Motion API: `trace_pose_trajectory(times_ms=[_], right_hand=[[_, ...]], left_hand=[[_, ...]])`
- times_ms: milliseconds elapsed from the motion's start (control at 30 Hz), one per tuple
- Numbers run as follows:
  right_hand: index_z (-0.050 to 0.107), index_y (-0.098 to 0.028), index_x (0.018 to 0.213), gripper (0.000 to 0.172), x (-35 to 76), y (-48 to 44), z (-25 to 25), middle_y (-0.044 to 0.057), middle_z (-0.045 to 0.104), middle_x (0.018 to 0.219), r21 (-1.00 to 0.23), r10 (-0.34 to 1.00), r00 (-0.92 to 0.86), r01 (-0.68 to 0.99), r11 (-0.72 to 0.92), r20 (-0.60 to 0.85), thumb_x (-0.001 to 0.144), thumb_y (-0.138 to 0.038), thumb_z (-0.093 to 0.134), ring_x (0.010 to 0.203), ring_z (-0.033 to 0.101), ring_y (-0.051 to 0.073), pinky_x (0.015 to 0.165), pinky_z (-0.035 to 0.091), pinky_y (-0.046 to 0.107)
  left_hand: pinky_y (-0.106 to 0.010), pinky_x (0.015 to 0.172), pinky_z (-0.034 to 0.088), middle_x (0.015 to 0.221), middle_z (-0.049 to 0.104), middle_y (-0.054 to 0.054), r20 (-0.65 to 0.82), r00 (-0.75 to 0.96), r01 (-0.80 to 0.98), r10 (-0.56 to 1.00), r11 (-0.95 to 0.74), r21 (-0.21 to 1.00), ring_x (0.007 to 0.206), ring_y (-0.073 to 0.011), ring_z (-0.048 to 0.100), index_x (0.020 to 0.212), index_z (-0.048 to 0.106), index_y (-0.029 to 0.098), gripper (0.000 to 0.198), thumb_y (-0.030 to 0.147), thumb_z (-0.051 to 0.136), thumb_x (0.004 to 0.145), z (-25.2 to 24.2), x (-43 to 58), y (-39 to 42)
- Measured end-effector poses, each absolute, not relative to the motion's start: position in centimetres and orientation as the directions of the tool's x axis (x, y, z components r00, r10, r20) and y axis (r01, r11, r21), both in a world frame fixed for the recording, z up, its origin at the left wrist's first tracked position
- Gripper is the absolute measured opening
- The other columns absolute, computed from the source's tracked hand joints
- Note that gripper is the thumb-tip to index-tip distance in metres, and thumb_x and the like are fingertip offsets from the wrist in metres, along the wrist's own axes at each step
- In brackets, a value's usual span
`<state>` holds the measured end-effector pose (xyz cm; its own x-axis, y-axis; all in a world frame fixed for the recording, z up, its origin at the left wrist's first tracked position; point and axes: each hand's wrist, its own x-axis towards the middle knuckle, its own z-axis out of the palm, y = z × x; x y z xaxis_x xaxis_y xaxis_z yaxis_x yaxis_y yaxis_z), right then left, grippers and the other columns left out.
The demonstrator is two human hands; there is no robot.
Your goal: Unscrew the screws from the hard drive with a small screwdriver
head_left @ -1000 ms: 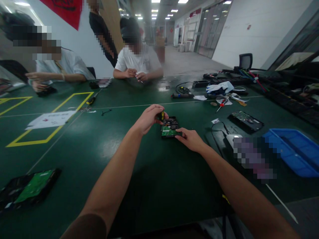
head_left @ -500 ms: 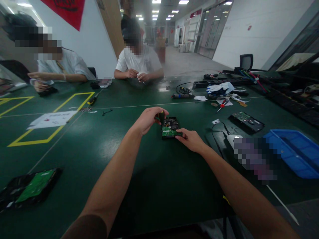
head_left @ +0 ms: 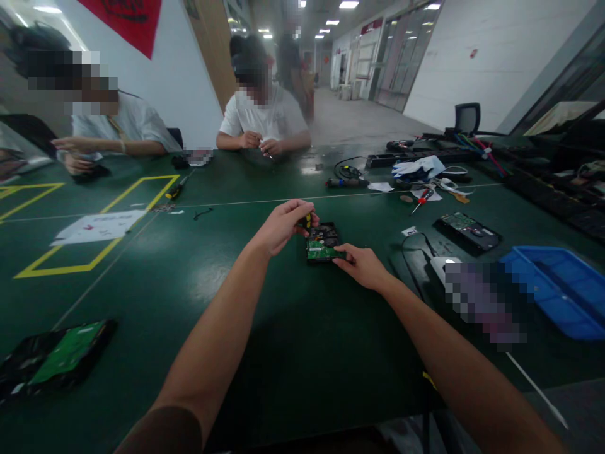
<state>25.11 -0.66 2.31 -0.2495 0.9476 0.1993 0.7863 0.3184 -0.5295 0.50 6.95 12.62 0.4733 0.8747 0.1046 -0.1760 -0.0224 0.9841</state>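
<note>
A hard drive [head_left: 322,251] lies on the green table in front of me, its green circuit board facing up. My left hand [head_left: 284,228] is closed around the black-and-yellow handle of a screwdriver [head_left: 307,221] over the drive's far left part. The screwdriver's tip is too small and dark to make out. At the drive's near right edge, the thumb and fingers of my right hand [head_left: 363,265] grip its side.
Another hard drive [head_left: 467,232] lies to the right, near a blue tray [head_left: 562,290]. At the near left is a larger drive [head_left: 66,353]. A red screwdriver [head_left: 423,199], gloves [head_left: 418,168] and cables lie farther back. Two people sit across the table.
My left hand has turned slightly on the screwdriver, so more yellow of its handle shows. My right hand and the hard drive have stayed in place.
</note>
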Motion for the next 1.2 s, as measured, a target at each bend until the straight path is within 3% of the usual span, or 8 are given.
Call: trace_pose_trajectory(times_ms=[200, 400, 700, 933, 1200], right_hand=[[0.065, -0.024, 0.131, 0.038, 25.11, -0.67, 2.42, -0.002, 0.066, 0.074, -0.531, 0.949, -0.249, 0.786, 0.315, 0.195, 0.100, -0.046, 0.060, 0.065, 0.058, 0.015, 0.062, 0.037, 0.028], [0.065, -0.024, 0.131, 0.038, 25.11, -0.76, 2.61, -0.001, 0.066, 0.074, -0.527, 0.953, -0.243, 0.794, 0.303, 0.182, 0.101, -0.047, 0.059, 0.065, 0.059, 0.015, 0.062, 0.038, 0.028], [0.065, -0.024, 0.132, 0.039, 25.10, -0.87, 2.46, -0.001, 0.067, 0.076, -0.524, 0.947, -0.244, 0.790, 0.318, 0.207, 0.101, -0.046, 0.059, 0.065, 0.059, 0.014, 0.063, 0.038, 0.027], [0.065, -0.024, 0.131, 0.038, 25.04, -0.90, 2.67, -0.001, 0.066, 0.074, -0.529, 0.952, -0.243, 0.792, 0.305, 0.185, 0.100, -0.045, 0.060, 0.065, 0.059, 0.015, 0.063, 0.039, 0.028], [0.065, -0.024, 0.131, 0.037, 24.99, -0.82, 2.75, -0.002, 0.066, 0.073, -0.526, 0.953, -0.242, 0.795, 0.302, 0.182, 0.101, -0.045, 0.059, 0.064, 0.059, 0.015, 0.062, 0.038, 0.028]], left_hand=[[-0.026, 0.061, 0.045, 0.094, 0.072, -0.008, 0.127, 0.484, -0.087, 0.866, -0.097, 0.991, 0.085, -0.0179, 0.064, 0.091, 0.071, 0.018, 0.022, 0.040, 0.067, 0.090, 12.83, 0.55, 6.73], [-0.026, 0.061, 0.044, 0.114, 0.071, -0.009, 0.140, 0.422, 0.001, 0.896, -0.155, 0.988, 0.097, -0.0205, 0.061, 0.097, 0.079, 0.020, 0.026, 0.040, 0.066, 0.089, 13.03, 0.21, 6.77], [-0.027, 0.061, 0.045, 0.092, 0.069, -0.006, 0.074, 0.451, -0.106, 0.890, -0.029, 0.994, 0.083, -0.0182, 0.063, 0.104, 0.068, 0.021, 0.019, 0.033, 0.063, 0.089, 13.02, 0.91, 6.28], [-0.029, 0.064, 0.051, 0.090, 0.070, -0.008, 0.053, 0.423, -0.161, 0.904, 0.018, 0.987, 0.088, -0.0211, 0.067, 0.093, 0.060, 0.020, 0.015, 0.032, 0.065, 0.088, 12.89, 0.97, 6.51], [-0.028, 0.062, 0.050, 0.096, 0.069, -0.009, 0.068, 0.431, -0.129, 0.900, -0.013, 0.992, 0.092, -0.0213, 0.064, 0.089, 0.066, 0.018, 0.016, 0.033, 0.065, 0.086, 13.03, 0.38, 6.81]])
